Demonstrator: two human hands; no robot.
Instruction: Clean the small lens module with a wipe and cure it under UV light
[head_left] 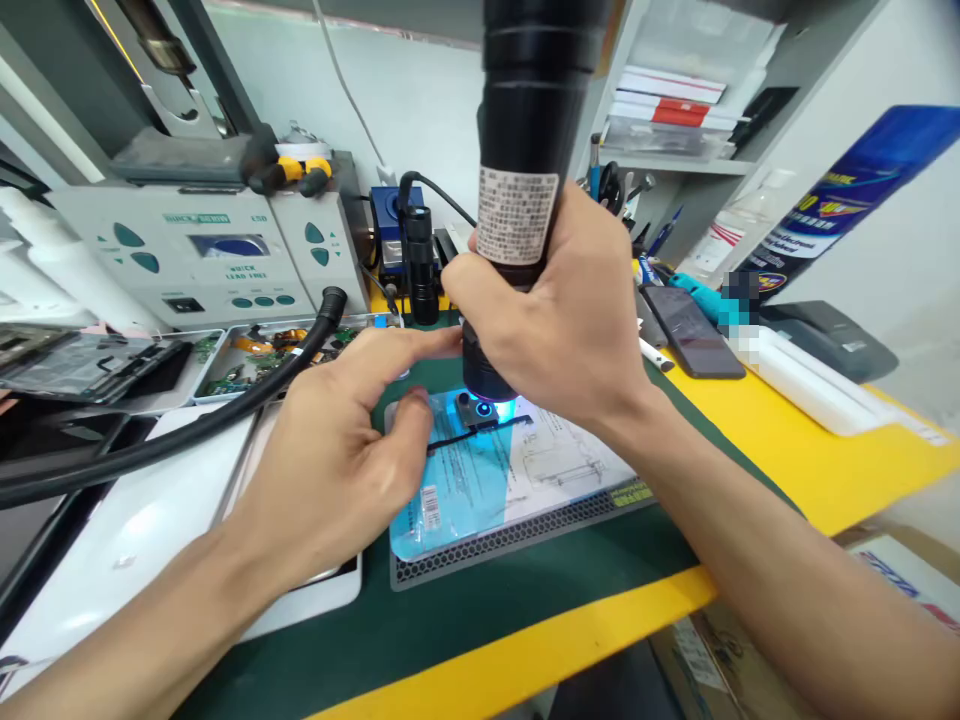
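Note:
My right hand is wrapped round a black flashlight with a white printed label, held upright with its head pointing down. Bluish-violet light falls from it onto a small dark part with a round lens, just below. A thin black strip runs beside that part. Both lie on a blue and white printed package. To the left, my left hand holds nothing; its index finger stretches out to the flashlight's head and its thumb stands apart. Its other fingers are mostly hidden.
A grey soldering station stands behind left, its black hose crossing the left side. Near it is a tray of circuit boards. White tablets lie at left. A phone, white bottle and blue spray can are at right.

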